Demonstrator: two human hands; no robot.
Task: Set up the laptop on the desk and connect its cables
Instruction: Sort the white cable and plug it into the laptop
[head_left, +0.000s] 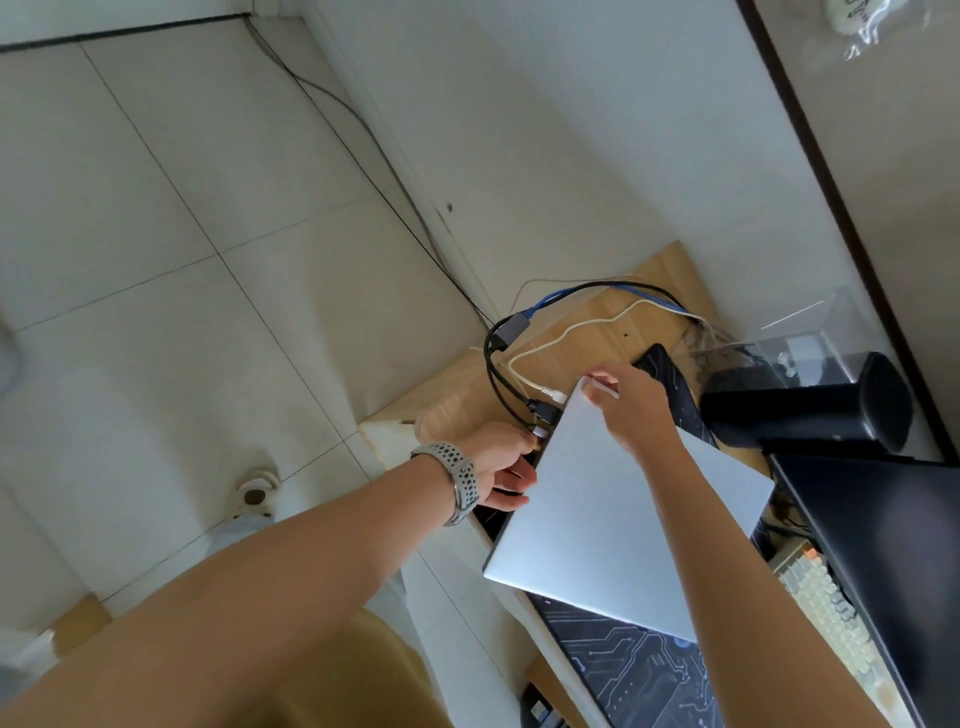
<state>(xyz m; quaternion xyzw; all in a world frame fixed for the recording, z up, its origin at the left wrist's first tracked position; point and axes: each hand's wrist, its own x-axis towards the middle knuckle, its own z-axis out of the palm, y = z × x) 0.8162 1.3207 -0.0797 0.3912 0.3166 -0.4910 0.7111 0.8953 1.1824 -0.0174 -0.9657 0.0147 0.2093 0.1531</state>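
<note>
A silver laptop (613, 514), lid shut, lies tilted on the wooden desk (587, 332) over a dark circuit-print desk mat (639, 670). My right hand (631, 410) grips the laptop's far corner, fingers curled over the edge. My left hand (506, 467), with a grey watch on the wrist, pinches a plug at the laptop's left edge. Two black cables (498, 384) and a white cable (571, 332) run to that same edge. The black cables come from a grey adapter (511, 330) with a blue cable (550, 299) attached. The ports themselves are hidden.
A black cylindrical speaker (810, 402) lies at the right, with a clear plastic box (789, 338) behind it. A dark monitor (883, 561) and a beige keyboard (826, 608) are at lower right. Tiled floor (156, 260) lies left of the desk edge; the wall stands behind.
</note>
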